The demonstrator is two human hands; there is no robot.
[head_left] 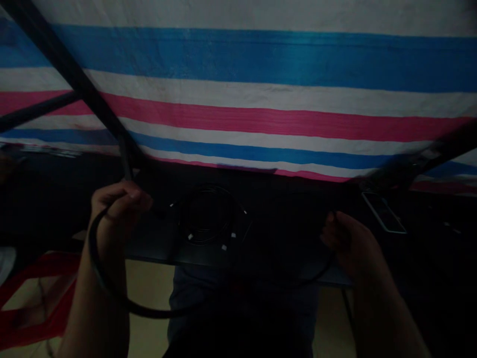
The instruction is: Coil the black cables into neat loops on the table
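In the dim head view a black cable (149, 313) hangs in a loop from my left hand (118, 203). My left hand is raised at the left, its thumb and fingers pinched on the cable. At the right, my right hand (346, 238) has its fingers closed around a black cable that curves down towards my lap. Whether both hands hold the same cable I cannot tell, since the middle is lost in the dark. Between the hands, a coiled black cable (205, 242) with several light connector ends lies on the dark table (156, 251).
A phone (383, 213) lies right of my right hand. Behind the table hangs a striped sheet (261, 119), with a dark slanted frame bar (80, 79) before it. A red stool (40, 266) stands at lower left. Part of another person's hand (5, 168) shows at the far left.
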